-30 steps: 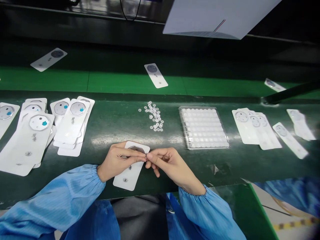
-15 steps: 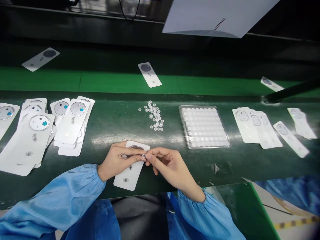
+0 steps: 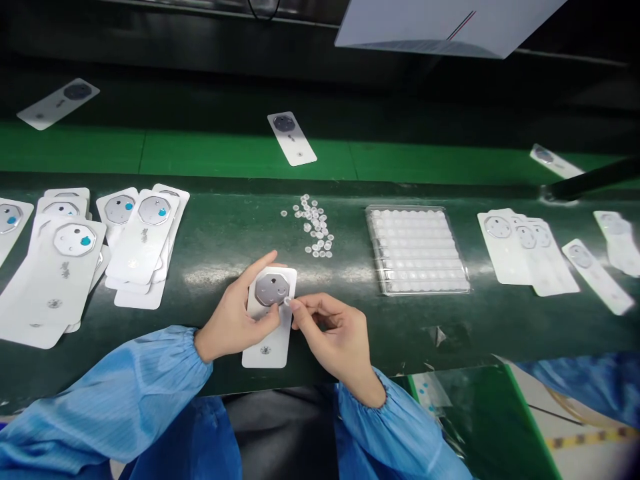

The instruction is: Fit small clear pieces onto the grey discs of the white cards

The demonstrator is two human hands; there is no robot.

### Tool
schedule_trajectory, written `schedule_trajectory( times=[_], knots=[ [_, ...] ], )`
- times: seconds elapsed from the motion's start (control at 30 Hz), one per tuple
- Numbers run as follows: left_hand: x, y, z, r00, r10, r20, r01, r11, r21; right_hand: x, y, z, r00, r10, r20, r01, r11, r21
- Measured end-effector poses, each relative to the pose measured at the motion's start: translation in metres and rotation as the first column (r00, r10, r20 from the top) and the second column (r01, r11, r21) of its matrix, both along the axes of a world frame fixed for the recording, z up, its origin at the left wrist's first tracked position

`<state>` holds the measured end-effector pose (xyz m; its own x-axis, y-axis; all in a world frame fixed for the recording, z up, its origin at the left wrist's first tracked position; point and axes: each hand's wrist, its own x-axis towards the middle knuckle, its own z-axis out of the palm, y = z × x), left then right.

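A white phone back cover [image 3: 273, 350] with a grey octagonal camera plate lies in front of me on the green table. My left hand [image 3: 237, 317] grips it from the left, thumb across its face and index finger along its upper edge. At the cover's right edge, beside the camera plate, my right hand [image 3: 333, 333] pinches a small round translucent cap [image 3: 287, 301] between thumb and index finger. Beyond the hands lies a loose scatter of similar small caps [image 3: 315, 227].
Stacked phone covers [image 3: 133, 250] with blue dots lie at left; more covers [image 3: 505, 260] lie at right. A clear plastic tray [image 3: 467, 287] holds rows of white pieces. Single covers [image 3: 293, 140] rest on the green strip behind. A blue sleeve [image 3: 590, 387] shows at far right.
The phone cover has turned from slanted to nearly upright. My left fingers have left the cap and spread around the cover, uncovering its camera plate. The right hand still pinches the cap.
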<state>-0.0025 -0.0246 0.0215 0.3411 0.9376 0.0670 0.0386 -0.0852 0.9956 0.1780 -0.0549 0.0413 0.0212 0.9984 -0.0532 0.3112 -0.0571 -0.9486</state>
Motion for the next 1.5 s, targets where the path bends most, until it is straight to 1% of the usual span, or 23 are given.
schedule_trajectory(
  times=[0.2, 0.47, 0.63, 0.73, 0.83, 0.9, 1.0, 1.07, 1.13, 1.2, 1.27, 1.33, 1.4, 1.43, 1.5],
  knots=[
    [0.001, 0.000, -0.001, 1.000, -0.008, 0.015, 0.009, 1.000, -0.011, -0.004, 0.004, -0.008, 0.999, -0.032, 0.004, 0.032, 0.999, 0.002],
    [0.002, -0.001, -0.005, 1.000, -0.015, 0.026, 0.014, 1.000, 0.018, -0.008, 0.007, -0.009, 0.998, -0.041, 0.037, 0.040, 0.999, 0.028],
    [0.002, -0.002, -0.005, 0.999, -0.020, 0.040, 0.019, 1.000, 0.007, -0.010, 0.005, -0.008, 0.997, -0.062, 0.045, 0.061, 0.997, 0.037],
    [0.001, -0.003, -0.004, 0.995, -0.004, 0.104, 0.010, 0.998, -0.058, -0.008, 0.010, -0.006, 0.997, -0.042, 0.061, 0.042, 0.999, 0.017],
    [0.001, -0.003, -0.001, 0.979, 0.051, 0.198, -0.023, 0.990, -0.142, -0.001, 0.020, -0.004, 0.997, -0.021, 0.073, 0.022, 1.000, -0.017],
    [0.001, -0.003, 0.000, 0.970, 0.061, 0.234, -0.022, 0.986, -0.166, 0.003, 0.026, -0.003, 1.000, 0.013, 0.003, -0.013, 0.997, -0.071],
    [0.001, 0.001, 0.000, 0.965, 0.058, 0.255, -0.010, 0.982, -0.187, 0.005, 0.028, 0.001, 0.990, 0.091, -0.107, -0.107, 0.984, -0.145],
    [0.001, 0.005, 0.001, 0.963, 0.079, 0.258, -0.020, 0.975, -0.222, 0.004, 0.027, 0.003, 0.991, 0.093, -0.099, -0.105, 0.987, -0.125],
    [0.000, 0.008, 0.001, 0.964, 0.101, 0.246, -0.026, 0.957, -0.289, 0.003, 0.027, 0.004, 0.991, 0.088, -0.103, -0.096, 0.992, -0.076],
    [0.000, 0.009, 0.003, 0.968, 0.112, 0.224, -0.023, 0.931, -0.364, 0.005, 0.027, 0.002, 0.980, 0.131, -0.153, -0.139, 0.989, -0.047],
    [0.001, 0.008, 0.005, 0.967, 0.123, 0.223, -0.022, 0.912, -0.409, 0.009, 0.025, -0.002, 0.961, 0.163, -0.225, -0.178, 0.983, -0.049],
    [0.001, 0.008, 0.009, 0.956, 0.145, 0.255, -0.027, 0.909, -0.416, 0.015, 0.020, -0.008, 0.955, 0.110, -0.276, -0.130, 0.990, -0.057],
    [-0.005, 0.018, 0.014, 0.940, 0.192, 0.284, -0.061, 0.908, -0.413, 0.021, 0.013, -0.016, 0.958, 0.016, -0.286, -0.029, 0.999, -0.043],
    [-0.011, 0.029, 0.017, 0.932, 0.224, 0.284, -0.094, 0.908, -0.408, 0.023, 0.010, -0.022, 0.962, 0.000, -0.274, -0.006, 1.000, -0.022],
    [-0.032, 0.062, 0.028, 0.916, 0.304, 0.261, -0.193, 0.906, -0.378, 0.027, 0.007, -0.031, 0.970, 0.056, -0.237, -0.053, 0.998, 0.019]
  ],
)
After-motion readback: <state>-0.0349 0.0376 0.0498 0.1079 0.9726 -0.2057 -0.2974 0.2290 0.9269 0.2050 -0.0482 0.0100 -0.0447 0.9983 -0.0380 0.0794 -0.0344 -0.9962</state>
